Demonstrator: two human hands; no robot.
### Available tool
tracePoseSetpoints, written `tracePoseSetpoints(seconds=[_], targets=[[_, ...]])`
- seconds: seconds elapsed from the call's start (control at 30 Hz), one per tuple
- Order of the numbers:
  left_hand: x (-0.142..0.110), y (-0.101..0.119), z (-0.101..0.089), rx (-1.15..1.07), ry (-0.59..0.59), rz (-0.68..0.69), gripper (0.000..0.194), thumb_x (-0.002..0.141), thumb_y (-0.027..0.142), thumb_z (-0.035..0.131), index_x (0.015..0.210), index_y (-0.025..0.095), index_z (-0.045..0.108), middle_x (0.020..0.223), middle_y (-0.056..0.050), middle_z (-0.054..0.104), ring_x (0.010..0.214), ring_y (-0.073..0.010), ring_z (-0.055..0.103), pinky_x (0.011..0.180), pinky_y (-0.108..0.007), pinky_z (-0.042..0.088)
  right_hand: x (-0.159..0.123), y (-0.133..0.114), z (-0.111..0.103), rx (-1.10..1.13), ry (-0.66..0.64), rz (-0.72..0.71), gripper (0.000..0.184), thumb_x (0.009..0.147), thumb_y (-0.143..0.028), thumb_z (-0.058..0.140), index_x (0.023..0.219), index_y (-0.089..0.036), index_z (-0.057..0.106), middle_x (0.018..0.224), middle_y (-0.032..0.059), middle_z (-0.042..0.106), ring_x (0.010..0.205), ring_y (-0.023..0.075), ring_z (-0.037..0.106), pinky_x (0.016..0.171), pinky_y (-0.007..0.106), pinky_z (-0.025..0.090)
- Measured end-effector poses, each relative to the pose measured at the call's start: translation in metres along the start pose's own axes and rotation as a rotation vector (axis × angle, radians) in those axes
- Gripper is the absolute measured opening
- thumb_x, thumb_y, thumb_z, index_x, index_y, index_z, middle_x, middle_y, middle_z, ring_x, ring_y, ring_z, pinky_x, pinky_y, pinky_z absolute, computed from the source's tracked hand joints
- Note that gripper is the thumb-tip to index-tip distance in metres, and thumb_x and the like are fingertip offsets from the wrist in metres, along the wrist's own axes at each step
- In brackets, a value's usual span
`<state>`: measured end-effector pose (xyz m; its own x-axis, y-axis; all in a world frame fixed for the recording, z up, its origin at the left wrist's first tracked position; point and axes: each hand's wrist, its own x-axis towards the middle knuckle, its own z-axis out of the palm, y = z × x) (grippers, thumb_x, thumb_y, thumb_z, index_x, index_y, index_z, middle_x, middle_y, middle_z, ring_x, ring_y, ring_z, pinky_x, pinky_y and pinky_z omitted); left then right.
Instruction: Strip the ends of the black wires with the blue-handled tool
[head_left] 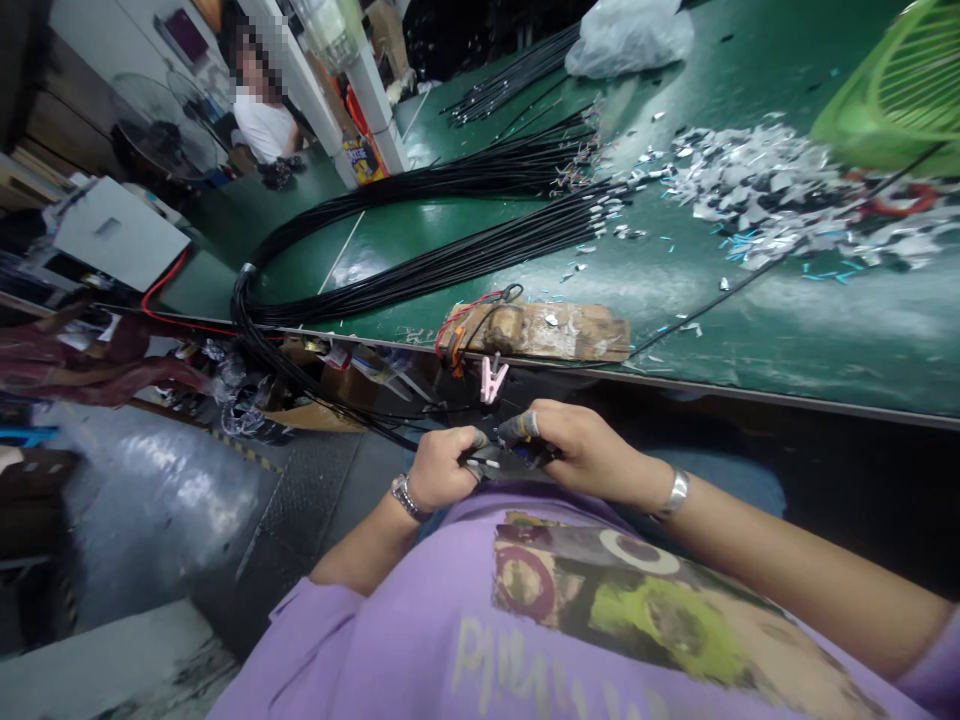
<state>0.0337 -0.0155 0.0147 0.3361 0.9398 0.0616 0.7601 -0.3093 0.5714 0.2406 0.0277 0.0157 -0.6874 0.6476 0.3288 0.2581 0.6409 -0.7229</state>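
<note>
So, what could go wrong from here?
The black cables droop over the edge of the green table toward the left hand, so a hard tug might drag more down.

The wooden block sits at that edge, just above the right hand; a raised hand could bump it.

Loose scraps lie by the cable ends and might cling to them.

Slatted green object (892, 100) and plastic bag (630, 40) on tabletop (795, 330), fan (159, 128) beyond.
</note>
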Motion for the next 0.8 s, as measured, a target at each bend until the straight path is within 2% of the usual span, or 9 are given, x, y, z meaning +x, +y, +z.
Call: tracePoseSetpoints(seconds=[0.17, 0.37, 0.5, 0.63, 0.73, 0.8], targets=[[-0.001, -0.002, 0.0, 0.012, -0.002, 0.08, 0.011, 0.074, 0.02, 0.051, 0.066, 0.018, 0.057, 0.059, 0.0, 0.059, 0.053, -0.0105, 0.05, 0.053, -0.021, 0.035, 0.006, 0.0, -0.003, 0.231, -0.081, 0.177, 0.027, 0.066, -0.007, 0.048, 0.084, -0.02, 0.064, 0.079, 0.0022, 0.067, 0.072, 0.0152, 0.059, 0.066, 0.025, 0.046], [-0.001, -0.001, 0.0, 0.04, -0.001, 0.087, 0.011, 0.075, 0.02, 0.05, 0.067, 0.018, 0.058, 0.059, 0.0, 0.059, 0.053, -0.0107, 0.05, 0.053, -0.022, 0.035, 0.008, 0.001, -0.002, 0.449, -0.051, 0.268, 0.013, 0.074, -0.025, 0.054, 0.081, -0.018, 0.061, 0.078, 0.0028, 0.067, 0.069, 0.0147, 0.059, 0.067, 0.027, 0.048], [-0.001, -0.001, -0.001, 0.08, -0.036, 0.097, 0.01, 0.075, 0.02, 0.051, 0.068, 0.018, 0.059, 0.06, 0.0, 0.061, 0.054, -0.011, 0.052, 0.053, -0.021, 0.036, 0.008, -0.001, 0.001, 0.481, -0.047, 0.327, 0.012, 0.072, -0.027, 0.056, 0.079, -0.018, 0.057, 0.074, 0.0015, 0.062, 0.067, 0.0147, 0.055, 0.065, 0.028, 0.047], [0.0, -0.002, 0.0, 0.107, -0.092, 0.232, 0.01, 0.074, 0.019, 0.051, 0.071, 0.018, 0.06, 0.061, -0.001, 0.061, 0.055, -0.0116, 0.054, 0.053, -0.022, 0.037, 0.01, -0.004, 0.005, 0.508, -0.095, 0.405, 0.01, 0.065, -0.019, 0.054, 0.075, -0.018, 0.052, 0.071, -0.0002, 0.056, 0.065, 0.0141, 0.051, 0.062, 0.027, 0.045], [0.0, -0.004, 0.001, 0.095, -0.098, 0.327, 0.011, 0.074, 0.02, 0.05, 0.067, 0.018, 0.059, 0.058, -0.001, 0.06, 0.053, -0.0113, 0.054, 0.051, -0.022, 0.035, 0.011, -0.005, 0.009, 0.407, -0.11, 0.45, 0.013, 0.061, -0.013, 0.05, 0.073, -0.018, 0.051, 0.07, -0.0004, 0.056, 0.066, 0.0144, 0.05, 0.062, 0.027, 0.043], [0.0, -0.006, 0.002, 0.054, -0.065, 0.352, 0.014, 0.076, 0.022, 0.05, 0.066, 0.017, 0.059, 0.057, -0.001, 0.06, 0.052, -0.0108, 0.053, 0.05, -0.021, 0.035, 0.011, -0.003, 0.012, 0.303, -0.047, 0.483, 0.014, 0.06, -0.011, 0.049, 0.072, -0.018, 0.052, 0.07, -0.0004, 0.057, 0.066, 0.015, 0.05, 0.064, 0.027, 0.042]])
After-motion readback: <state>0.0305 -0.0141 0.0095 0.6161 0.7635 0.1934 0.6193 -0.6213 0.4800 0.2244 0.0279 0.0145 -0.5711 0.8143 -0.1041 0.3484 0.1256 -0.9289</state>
